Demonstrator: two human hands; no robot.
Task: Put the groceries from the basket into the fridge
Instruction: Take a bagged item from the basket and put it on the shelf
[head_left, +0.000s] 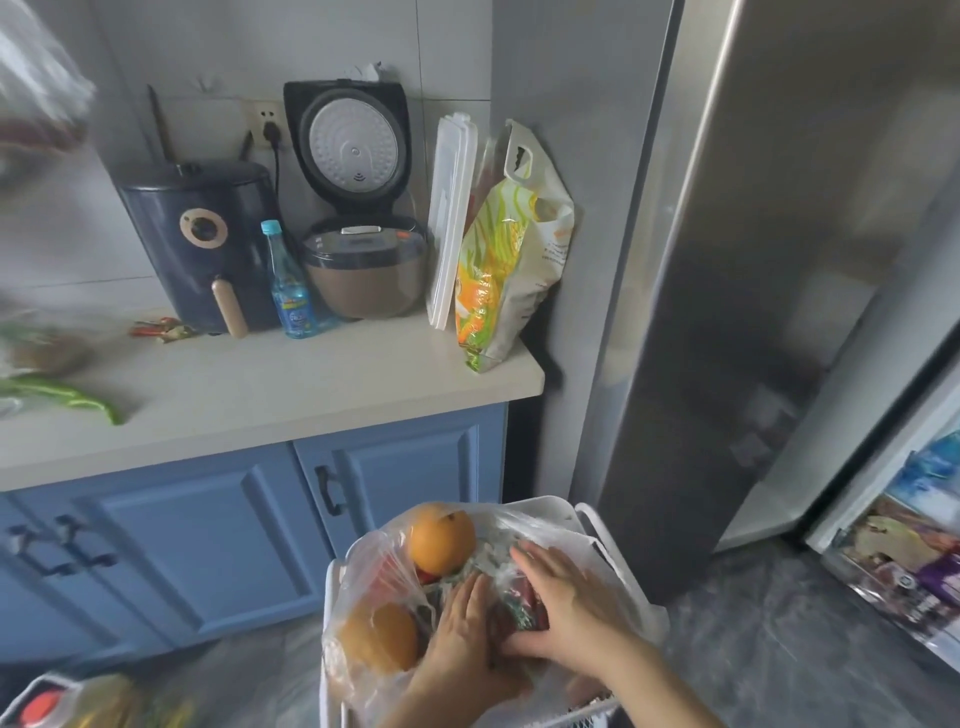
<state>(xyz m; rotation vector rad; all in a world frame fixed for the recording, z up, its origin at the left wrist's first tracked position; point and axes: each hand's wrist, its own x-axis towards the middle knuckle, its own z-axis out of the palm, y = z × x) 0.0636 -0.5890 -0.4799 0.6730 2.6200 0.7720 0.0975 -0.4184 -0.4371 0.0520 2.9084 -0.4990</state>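
A white basket stands on the floor in front of the fridge, filled with clear plastic bags. One orange lies on top, another orange sits inside a bag at the left. Between them is a bagged red and green packet. My left hand rests on the bags with fingers reaching into the middle. My right hand lies over the packet, fingers stretched forward. The fridge is open at the right, its steel door swung toward me and packed door shelves showing.
A counter over blue cabinets carries an air fryer, a rice cooker with its lid up, a blue bottle, a printed bag and green peppers. A yellow oil bottle stands low at the left.
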